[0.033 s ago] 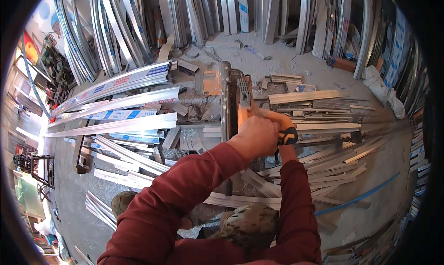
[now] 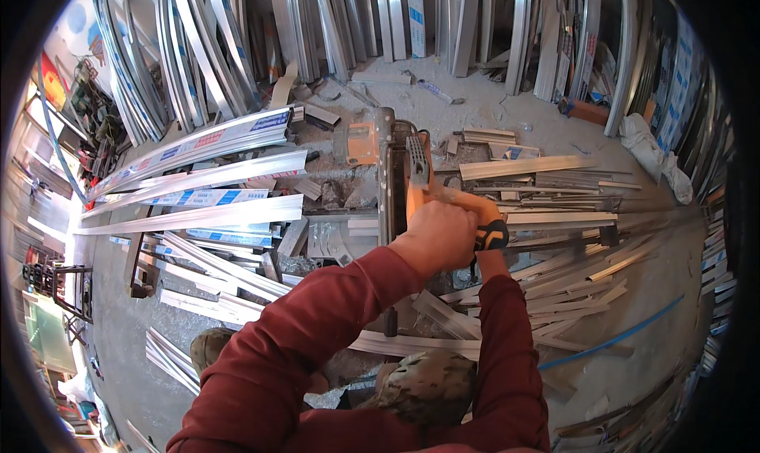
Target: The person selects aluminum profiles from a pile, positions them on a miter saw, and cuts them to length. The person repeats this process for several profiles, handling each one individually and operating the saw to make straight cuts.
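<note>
Both of my hands are closed together on the orange handle [image 2: 418,185] of a chop saw [image 2: 389,160] that stands on the floor in front of me. My left hand [image 2: 435,233] lies on top, its red sleeve coming in from the lower left. My right hand [image 2: 478,209] is partly hidden beneath it, and a black and orange band [image 2: 493,235] sits at its wrist. The saw's orange motor housing [image 2: 353,144] sticks out to the left. Long aluminium profiles [image 2: 198,214] run leftward from the saw, and a shorter profile [image 2: 526,166] lies to its right.
Bundles of aluminium profiles [image 2: 206,49] lean against the back wall. Offcuts [image 2: 554,279] lie scattered on the dusty floor at right, beside a blue hose [image 2: 617,338]. My camouflage-patterned knees [image 2: 427,386] show at the bottom. A white sack [image 2: 653,156] is at far right.
</note>
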A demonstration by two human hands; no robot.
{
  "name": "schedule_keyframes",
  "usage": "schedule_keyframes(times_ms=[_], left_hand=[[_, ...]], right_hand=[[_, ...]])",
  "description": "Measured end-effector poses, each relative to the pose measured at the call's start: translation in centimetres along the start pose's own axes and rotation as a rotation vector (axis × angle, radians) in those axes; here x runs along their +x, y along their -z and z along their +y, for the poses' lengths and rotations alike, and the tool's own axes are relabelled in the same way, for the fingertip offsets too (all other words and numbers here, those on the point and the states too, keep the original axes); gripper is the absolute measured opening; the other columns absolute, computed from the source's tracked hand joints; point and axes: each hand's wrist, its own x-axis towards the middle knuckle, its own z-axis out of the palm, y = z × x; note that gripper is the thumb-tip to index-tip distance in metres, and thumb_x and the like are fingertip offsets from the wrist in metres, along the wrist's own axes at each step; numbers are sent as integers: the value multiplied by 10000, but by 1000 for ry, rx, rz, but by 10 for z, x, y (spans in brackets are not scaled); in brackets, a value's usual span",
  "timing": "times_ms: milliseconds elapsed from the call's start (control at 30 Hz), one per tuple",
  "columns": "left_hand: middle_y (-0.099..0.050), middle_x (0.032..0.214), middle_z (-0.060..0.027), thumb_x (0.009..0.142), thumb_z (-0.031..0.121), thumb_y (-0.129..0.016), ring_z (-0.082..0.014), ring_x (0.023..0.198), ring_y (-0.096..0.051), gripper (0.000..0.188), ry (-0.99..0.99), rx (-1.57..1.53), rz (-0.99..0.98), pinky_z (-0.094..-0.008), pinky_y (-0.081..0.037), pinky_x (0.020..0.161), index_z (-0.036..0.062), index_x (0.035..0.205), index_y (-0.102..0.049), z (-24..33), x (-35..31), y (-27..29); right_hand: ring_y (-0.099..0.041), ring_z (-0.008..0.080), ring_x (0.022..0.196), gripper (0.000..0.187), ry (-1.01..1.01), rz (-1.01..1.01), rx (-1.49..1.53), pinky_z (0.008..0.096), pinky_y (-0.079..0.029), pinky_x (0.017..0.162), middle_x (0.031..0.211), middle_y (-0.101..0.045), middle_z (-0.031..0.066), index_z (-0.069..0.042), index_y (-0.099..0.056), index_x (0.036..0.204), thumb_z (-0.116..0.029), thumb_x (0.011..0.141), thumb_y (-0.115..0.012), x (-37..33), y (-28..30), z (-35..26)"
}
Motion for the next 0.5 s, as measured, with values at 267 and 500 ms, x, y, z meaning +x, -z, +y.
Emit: schedule_keyframes(times_ms=[267,500], left_hand=[[-696,809,-123,737,272,-713,-288,779,-693,331,-9,-37,-8,-402,-547,699,45,968,-650,8,-9,-19],[-673,844,-120,739,267,-718,-284,805,-678,315,-36,-21,6,-389,-528,704,52,956,-640,17,-19,-34]], right_hand=[[-309,357,1335,592,-7,37,-6,572,-104,1163,1346,-446,138,-113,-478,1286,-515,858,-548,-3,14,0],[-390,345,1281,491,14,135,-27,593,-127,1141,1255,-514,162,-69,-516,1204,-406,854,-590,-5,1,15]])
